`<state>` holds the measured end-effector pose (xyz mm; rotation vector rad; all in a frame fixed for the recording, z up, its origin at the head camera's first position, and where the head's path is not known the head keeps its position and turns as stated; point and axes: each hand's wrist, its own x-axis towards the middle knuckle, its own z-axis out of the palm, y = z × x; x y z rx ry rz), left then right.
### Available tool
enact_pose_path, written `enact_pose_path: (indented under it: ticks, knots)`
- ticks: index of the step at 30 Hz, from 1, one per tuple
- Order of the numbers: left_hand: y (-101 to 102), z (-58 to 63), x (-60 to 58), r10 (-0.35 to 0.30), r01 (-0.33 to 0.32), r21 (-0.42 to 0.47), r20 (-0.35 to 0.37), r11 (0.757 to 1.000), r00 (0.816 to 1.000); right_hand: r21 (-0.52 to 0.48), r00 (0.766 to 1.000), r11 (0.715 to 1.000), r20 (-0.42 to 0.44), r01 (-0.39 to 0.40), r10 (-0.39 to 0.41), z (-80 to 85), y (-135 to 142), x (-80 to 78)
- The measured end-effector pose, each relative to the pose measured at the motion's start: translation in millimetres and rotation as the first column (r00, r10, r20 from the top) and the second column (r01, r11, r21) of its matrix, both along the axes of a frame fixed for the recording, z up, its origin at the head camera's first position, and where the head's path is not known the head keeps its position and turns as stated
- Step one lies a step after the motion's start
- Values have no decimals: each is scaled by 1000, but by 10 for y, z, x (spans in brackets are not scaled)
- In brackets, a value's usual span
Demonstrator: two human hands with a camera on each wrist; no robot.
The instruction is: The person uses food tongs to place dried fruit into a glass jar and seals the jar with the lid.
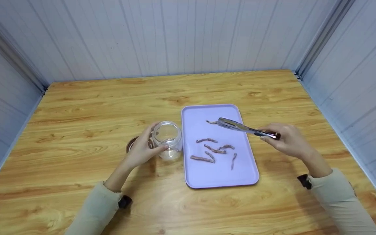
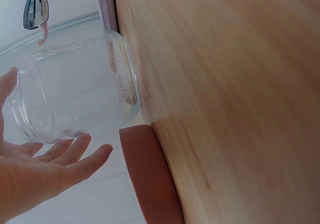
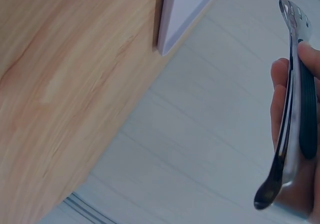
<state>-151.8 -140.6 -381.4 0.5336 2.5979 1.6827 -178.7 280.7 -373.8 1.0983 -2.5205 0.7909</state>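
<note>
My left hand (image 1: 142, 148) holds a clear, open-topped jar (image 1: 168, 135) that stands beside the tray's left edge, fingers and thumb on either side of it. Through the jar wall in the left wrist view, a brown strip (image 2: 119, 77) shows at the bottom. My right hand (image 1: 289, 140) grips metal tongs (image 3: 295, 94) with dark handles. Between the tongs' tips is one thin brown twisted strip (image 1: 211, 122), held over the far part of the tray. Several more such strips (image 1: 214, 149) lie on the lilac tray (image 1: 222, 178).
A round reddish-brown lid (image 2: 152, 176) rests on the wooden table (image 1: 109, 107), just left of the jar and partly hidden by my left hand. Pale panel walls (image 1: 175, 36) enclose the table at the back and both sides.
</note>
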Motion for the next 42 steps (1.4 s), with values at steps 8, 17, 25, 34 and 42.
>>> enact_pose_path:
  ticks: [8, 17, 25, 34, 42]
  knots:
    - [5, 1, -2, 3, -3, -18, -3, 1000, 1000, -23, 999, 999, -13, -49, 48, 27, -104, 7]
    - [11, 5, -7, -20, 19, -16, -31, 1000, 999, -63, 996, 994, -21, -91, 90, 68, -237, 0]
    - [5, -13, -13, -10, 10, -20, -39, 1000, 999, -71, 991, 989, 25, -128, 130, 125, -427, -3]
    - [-83, -326, -179, 8, -9, -23, -40, 1000, 999, -94, 977, 972, -23, -213, 212, 89, -664, -42]
    - [-89, -339, -176, 1, -2, -12, -40, 1000, 999, -86, 967, 963, -52, -254, 250, 56, -869, -71]
